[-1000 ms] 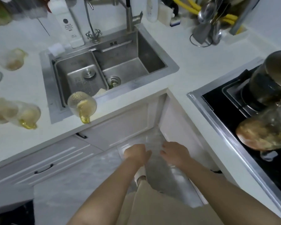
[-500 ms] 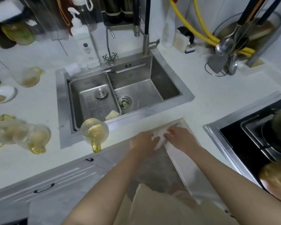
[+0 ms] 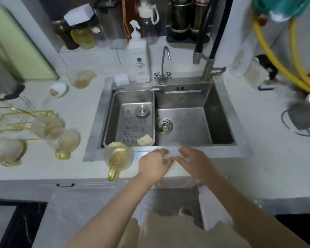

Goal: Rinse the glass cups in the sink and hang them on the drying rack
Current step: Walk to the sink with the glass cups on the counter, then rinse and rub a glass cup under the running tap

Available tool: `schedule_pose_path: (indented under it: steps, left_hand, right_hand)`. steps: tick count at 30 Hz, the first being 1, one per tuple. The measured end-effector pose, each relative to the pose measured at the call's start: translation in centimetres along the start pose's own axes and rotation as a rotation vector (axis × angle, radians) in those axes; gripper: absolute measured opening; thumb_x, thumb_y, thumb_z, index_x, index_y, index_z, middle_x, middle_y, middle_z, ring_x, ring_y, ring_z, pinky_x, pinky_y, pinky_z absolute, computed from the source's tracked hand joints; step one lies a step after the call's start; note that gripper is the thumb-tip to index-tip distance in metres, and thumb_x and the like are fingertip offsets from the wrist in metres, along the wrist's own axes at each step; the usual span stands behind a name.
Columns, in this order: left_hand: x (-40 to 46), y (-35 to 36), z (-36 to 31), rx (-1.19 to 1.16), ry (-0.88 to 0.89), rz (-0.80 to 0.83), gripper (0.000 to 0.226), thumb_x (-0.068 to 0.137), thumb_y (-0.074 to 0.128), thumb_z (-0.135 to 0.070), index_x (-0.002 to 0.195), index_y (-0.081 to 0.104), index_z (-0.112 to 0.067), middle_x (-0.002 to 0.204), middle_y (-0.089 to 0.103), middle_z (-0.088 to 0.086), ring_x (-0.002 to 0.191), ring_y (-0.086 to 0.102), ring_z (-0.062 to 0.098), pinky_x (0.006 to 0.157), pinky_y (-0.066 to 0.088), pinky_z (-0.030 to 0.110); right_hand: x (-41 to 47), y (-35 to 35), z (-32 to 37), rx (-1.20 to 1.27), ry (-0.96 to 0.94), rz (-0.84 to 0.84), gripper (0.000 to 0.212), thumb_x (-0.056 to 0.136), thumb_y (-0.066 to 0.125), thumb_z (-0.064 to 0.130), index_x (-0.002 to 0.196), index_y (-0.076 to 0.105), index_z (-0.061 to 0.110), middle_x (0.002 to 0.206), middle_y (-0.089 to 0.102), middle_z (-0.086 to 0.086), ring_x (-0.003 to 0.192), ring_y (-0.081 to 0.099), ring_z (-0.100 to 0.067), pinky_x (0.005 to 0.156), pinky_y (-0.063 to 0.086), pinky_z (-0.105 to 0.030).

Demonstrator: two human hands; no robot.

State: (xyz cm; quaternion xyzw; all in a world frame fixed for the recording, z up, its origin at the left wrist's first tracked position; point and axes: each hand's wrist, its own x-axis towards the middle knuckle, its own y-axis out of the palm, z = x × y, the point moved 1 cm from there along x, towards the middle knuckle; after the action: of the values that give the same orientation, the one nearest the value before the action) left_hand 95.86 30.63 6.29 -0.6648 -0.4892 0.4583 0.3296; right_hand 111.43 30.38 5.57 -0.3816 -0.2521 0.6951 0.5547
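From the head camera, a glass cup (image 3: 118, 156) with a gold handle lies on its side on the front rim of the stainless sink (image 3: 220, 111), its long axis running front to back; the handle points toward the person, and which end is the mouth is blurred. More glass cups (image 3: 63, 138) lie tipped on the gold drying rack (image 3: 11, 119) at the left, handles toward the near edge. Another cup (image 3: 81, 78) sits farther back on the white countertop (image 3: 267, 140). Inside the sink, a perforated steel tray (image 3: 131, 120) fills the left half and the drain (image 3: 164, 126) shows on the right. A white pump bottle (image 3: 140, 56) and a small tap (image 3: 163, 67) stand behind the basin. The left hand (image 3: 155, 164) and right hand (image 3: 195, 161) hover together over the sink's front edge, fingers loosely curled and nearly touching each other; something pale lies between them, and whether either hand grips it cannot be told
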Motion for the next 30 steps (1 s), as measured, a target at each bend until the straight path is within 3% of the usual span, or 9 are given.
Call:
schedule_pose_path:
  steps: [7,11,16,21,24,27,30]
  left_hand:
    - [-1.6,-3.0,3.4,-0.142,-0.226,-0.248,0.042,0.092,0.049,-0.049,0.126,0.057,-0.026,0.121,0.066,-0.002,0.110,0.062,0.018,0.086,0.049,0.029]
    - [-2.4,-5.0,7.7,-0.193,-0.313,-0.360,0.041,0.091,0.055,-0.046,0.125,0.057,-0.023,0.122,0.063,-0.001,0.114,0.057,0.019,0.088,0.044,0.029]
    - [-1.6,-6.1,12.8,-0.201,-0.308,-0.223,0.076,0.084,0.063,-0.050,0.145,0.034,-0.015,0.146,0.043,0.003,0.135,0.038,0.021,0.107,0.031,0.030]
    - [-0.7,-5.6,16.2,-0.339,-0.305,-0.014,0.099,0.075,0.068,-0.059,0.151,0.021,-0.016,0.152,0.035,0.004,0.139,0.032,0.020,0.111,0.028,0.029]
    - [-0.3,-5.3,17.1,-0.456,-0.288,0.041,0.089,0.080,0.069,-0.049,0.149,0.025,-0.015,0.147,0.040,0.004,0.134,0.038,0.015,0.100,0.025,0.015]
    - [0.6,-5.9,17.5,-0.489,-0.221,0.015,0.075,0.082,0.069,-0.041,0.145,0.034,-0.017,0.138,0.047,-0.003,0.127,0.044,0.012,0.094,0.027,0.013]
    - [1.8,-7.1,17.7,-0.498,-0.126,0.015,0.063,0.085,0.068,-0.034,0.140,0.040,-0.016,0.121,0.049,-0.009,0.114,0.045,0.003,0.084,0.028,0.008]
  right_hand:
    - [3.9,1.4,3.0,0.052,-0.167,0.202,0.042,0.087,0.060,0.042,0.126,0.055,0.028,0.120,0.065,0.006,0.113,0.058,-0.012,0.093,0.045,-0.028]
    - [5.2,3.8,6.2,0.075,-0.291,0.322,0.049,0.087,0.063,0.035,0.132,0.050,0.023,0.126,0.061,0.001,0.118,0.056,-0.013,0.096,0.043,-0.028]
    - [7.2,7.0,9.4,0.008,-0.436,0.430,0.069,0.085,0.064,0.034,0.144,0.031,0.021,0.144,0.042,-0.001,0.133,0.039,-0.017,0.105,0.034,-0.026]
    - [8.8,9.7,11.5,-0.011,-0.473,0.503,0.093,0.076,0.074,0.037,0.149,0.017,0.022,0.151,0.028,0.001,0.139,0.029,-0.016,0.113,0.030,-0.032]
    - [9.5,11.1,11.7,0.027,-0.429,0.554,0.103,0.071,0.077,0.042,0.149,0.013,0.025,0.152,0.027,0.004,0.139,0.029,-0.012,0.112,0.031,-0.032]
    - [9.9,11.7,11.6,0.150,-0.327,0.567,0.106,0.063,0.080,0.050,0.145,0.015,0.038,0.147,0.034,0.007,0.133,0.037,-0.011,0.108,0.037,-0.035]
    - [10.5,11.4,11.8,0.234,-0.265,0.541,0.103,0.064,0.083,0.045,0.144,0.018,0.039,0.143,0.035,0.013,0.130,0.038,-0.006,0.104,0.036,-0.026]
